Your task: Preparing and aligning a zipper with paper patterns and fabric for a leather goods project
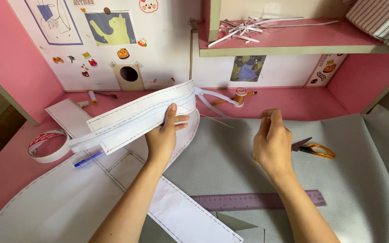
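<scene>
Hands are working: left gripping floppy white paper strips mid-length, right pinching thread beside orange scissors.

A long white paper pattern strip, dash-lined along its edges, lifted level above the pink desk.

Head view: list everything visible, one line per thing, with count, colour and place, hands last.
Paper pattern strips: a stack, white with dashed edges, held up at centre left.
Flat pattern pieces: several, white, lower left.
Tape roll: one, white, far left.
Pen: one, blue, beside the tape.
Scissors: one, orange handles, on grey fabric.
Ruler: one, purple, bottom centre.
Thread spool: one, orange, by the back wall.
Paper scraps: a pile, white, pink shelf.
Left hand: grips the strips.
Right hand: raised, fingers pinched.
</scene>
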